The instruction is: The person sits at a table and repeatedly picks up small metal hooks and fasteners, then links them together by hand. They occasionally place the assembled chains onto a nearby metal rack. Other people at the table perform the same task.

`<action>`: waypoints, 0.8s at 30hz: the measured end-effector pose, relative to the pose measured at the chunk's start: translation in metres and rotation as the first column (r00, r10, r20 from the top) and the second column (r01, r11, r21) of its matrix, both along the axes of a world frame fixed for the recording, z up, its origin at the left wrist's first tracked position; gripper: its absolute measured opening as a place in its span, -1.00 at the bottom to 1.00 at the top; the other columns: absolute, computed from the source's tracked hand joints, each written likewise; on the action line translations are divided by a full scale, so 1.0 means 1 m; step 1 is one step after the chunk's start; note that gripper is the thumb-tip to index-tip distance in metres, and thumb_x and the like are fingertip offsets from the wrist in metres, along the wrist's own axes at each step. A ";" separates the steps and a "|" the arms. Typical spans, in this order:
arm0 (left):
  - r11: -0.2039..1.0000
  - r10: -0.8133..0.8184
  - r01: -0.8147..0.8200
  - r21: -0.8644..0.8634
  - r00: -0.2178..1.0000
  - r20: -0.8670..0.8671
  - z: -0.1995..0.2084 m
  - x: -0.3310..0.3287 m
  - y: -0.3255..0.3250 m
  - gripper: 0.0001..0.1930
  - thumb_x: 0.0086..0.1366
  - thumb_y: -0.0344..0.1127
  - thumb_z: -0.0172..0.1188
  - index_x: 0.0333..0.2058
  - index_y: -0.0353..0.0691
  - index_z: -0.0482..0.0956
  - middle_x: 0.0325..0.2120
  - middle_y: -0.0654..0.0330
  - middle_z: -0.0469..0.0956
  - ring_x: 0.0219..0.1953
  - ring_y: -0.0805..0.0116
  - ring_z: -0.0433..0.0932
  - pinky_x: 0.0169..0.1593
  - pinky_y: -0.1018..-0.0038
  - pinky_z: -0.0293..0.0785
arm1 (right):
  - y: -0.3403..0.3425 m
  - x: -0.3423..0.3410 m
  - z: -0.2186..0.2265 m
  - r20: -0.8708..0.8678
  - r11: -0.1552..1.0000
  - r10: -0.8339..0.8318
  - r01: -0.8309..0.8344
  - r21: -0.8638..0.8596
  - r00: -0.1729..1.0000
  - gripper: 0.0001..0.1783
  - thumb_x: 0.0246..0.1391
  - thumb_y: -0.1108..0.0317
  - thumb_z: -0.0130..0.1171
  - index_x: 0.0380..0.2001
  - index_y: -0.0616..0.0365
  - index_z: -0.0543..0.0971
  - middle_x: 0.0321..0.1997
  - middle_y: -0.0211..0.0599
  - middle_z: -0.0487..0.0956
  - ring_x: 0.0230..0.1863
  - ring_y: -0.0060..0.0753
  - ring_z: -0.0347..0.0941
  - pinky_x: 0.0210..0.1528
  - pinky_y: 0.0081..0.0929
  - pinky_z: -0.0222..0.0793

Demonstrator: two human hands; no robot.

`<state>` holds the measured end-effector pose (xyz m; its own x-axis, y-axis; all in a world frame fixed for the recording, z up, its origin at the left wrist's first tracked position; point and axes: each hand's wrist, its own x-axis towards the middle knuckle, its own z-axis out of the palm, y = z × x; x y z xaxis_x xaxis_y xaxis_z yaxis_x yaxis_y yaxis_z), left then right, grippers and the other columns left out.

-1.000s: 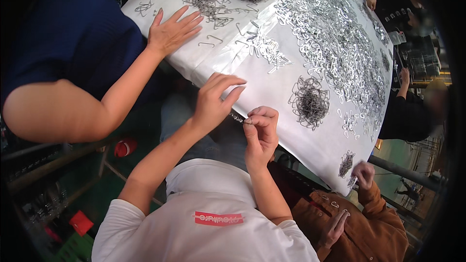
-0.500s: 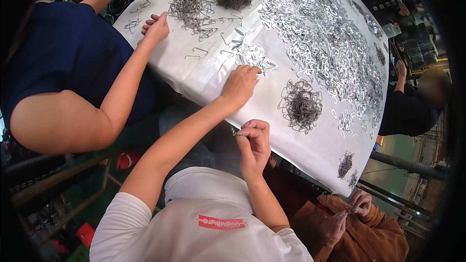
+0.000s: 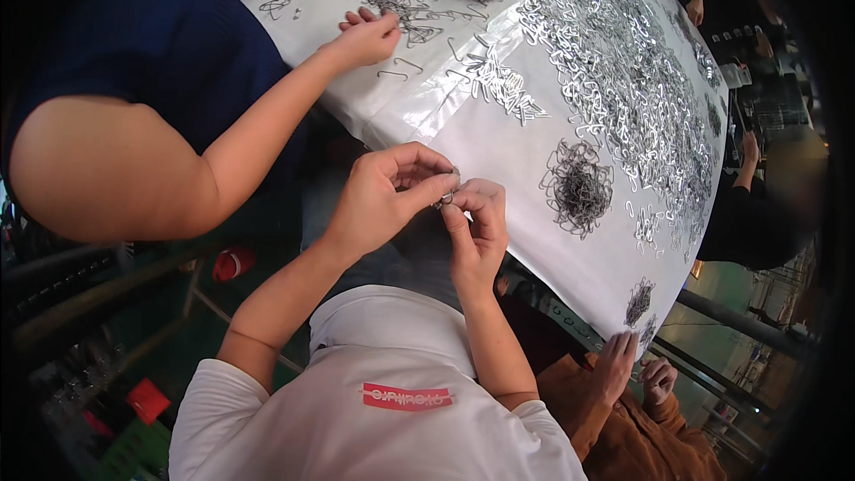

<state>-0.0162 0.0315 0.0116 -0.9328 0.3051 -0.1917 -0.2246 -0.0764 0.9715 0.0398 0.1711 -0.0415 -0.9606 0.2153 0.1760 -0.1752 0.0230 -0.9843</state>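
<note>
Since half a second ago, the person's left hand (image 3: 383, 191) has drawn back from beside the heap of short, bright silvery metal pieces (image 3: 508, 89) to meet the right hand (image 3: 481, 223). In the head view, both hands now come together at the near edge of the table under a smooth white covering (image 3: 499, 151). Between their fingertips sits a small, curved, grey metal piece (image 3: 447, 200); thumb and fingers of each hand are pinched at it, though whether the left also grips a second piece I cannot tell. The held piece lies right of the left palm and just left of the right fingertips; its long axis is too small to read. The silvery heap lies beyond, nearer the left hand; a rounded tangle of dark wire hooks (image 3: 577, 189) lies nearer the right. Differing too, the blue-clad co-worker's hand (image 3: 370, 38) is now lower over the table, fingers curled.
</note>
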 end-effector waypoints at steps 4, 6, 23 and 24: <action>0.998 0.024 -0.027 -0.056 0.998 -0.054 -0.002 0.005 -0.008 -0.87 0.19 -0.50 0.24 -0.27 -0.39 0.57 -0.32 0.21 0.59 -0.30 0.59 0.51 -0.22 0.66 0.42 | -0.006 -0.006 0.001 0.008 0.998 0.003 -0.004 0.066 1.000 -0.91 0.05 0.45 0.24 -0.39 0.21 0.55 -0.21 -0.33 0.38 -0.19 -0.46 0.34 -0.16 -0.56 0.31; 0.996 0.060 -0.073 -0.058 0.976 -0.211 -0.006 0.006 -0.011 -0.88 0.16 -0.53 0.24 -0.29 -0.36 0.59 -0.29 0.20 0.57 -0.29 0.57 0.49 -0.24 0.64 0.40 | -0.006 -0.011 -0.002 -0.015 0.990 0.047 -0.045 0.132 0.999 -0.90 0.05 0.46 0.23 -0.36 0.22 0.54 -0.19 -0.31 0.40 -0.19 -0.46 0.36 -0.15 -0.55 0.32; 0.957 0.189 -0.254 -0.138 0.912 -0.363 -0.005 0.020 -0.022 -0.88 0.07 -0.57 0.29 -0.37 -0.28 0.61 -0.34 0.17 0.60 -0.38 0.47 0.52 -0.34 0.59 0.41 | 0.076 -0.347 -0.047 0.189 0.236 0.136 -0.217 0.947 0.972 -0.82 0.11 0.33 0.03 -0.26 0.06 0.57 -0.18 -0.16 0.56 -0.16 -0.09 0.53 -0.15 -0.22 0.43; 0.957 0.196 -0.257 -0.133 0.913 -0.358 -0.006 0.021 -0.022 -0.87 0.07 -0.57 0.29 -0.37 -0.28 0.61 -0.34 0.17 0.60 -0.38 0.48 0.51 -0.34 0.59 0.41 | 0.074 -0.349 -0.048 0.247 0.117 0.096 -0.258 0.959 0.964 -0.81 0.10 0.34 0.01 -0.24 0.06 0.56 -0.17 -0.15 0.55 -0.14 -0.09 0.53 -0.14 -0.22 0.43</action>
